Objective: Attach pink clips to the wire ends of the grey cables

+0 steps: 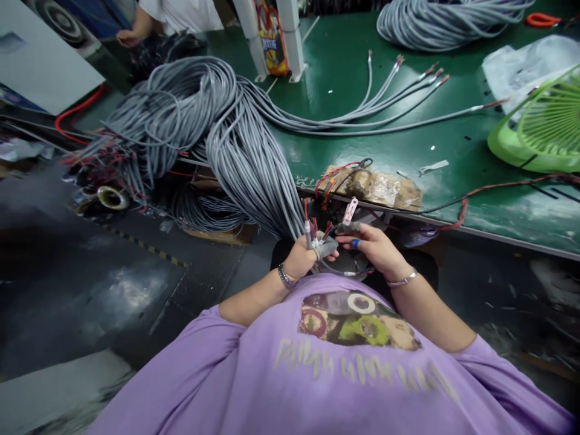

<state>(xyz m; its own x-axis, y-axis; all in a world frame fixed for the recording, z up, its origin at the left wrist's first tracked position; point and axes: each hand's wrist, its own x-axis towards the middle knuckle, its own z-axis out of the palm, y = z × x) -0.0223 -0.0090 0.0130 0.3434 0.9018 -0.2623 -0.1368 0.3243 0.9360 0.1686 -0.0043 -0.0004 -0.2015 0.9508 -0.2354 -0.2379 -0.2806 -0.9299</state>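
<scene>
My left hand (309, 257) is closed around the ends of several grey cables, whose stripped red and dark inner wires (314, 226) stick up past its fingers. A long bundle of the same grey cable (254, 163) hangs over the table edge down to this hand. Close beside it, my right hand (374, 244) has thumb and finger pinched together; what lies between them is too small to make out. Grey covers wrap some fingertips, and a blue band circles one right finger. Just above the right fingertips is a pale pink strip with holes (350, 210).
A green table (326, 145) carries the cable pile, another cable coil (444, 24), a green fan (539, 127) and a plastic bag (530, 63). A taped block (385, 188) with wires sits at the front edge. Another person's hand (128, 38) shows at far left.
</scene>
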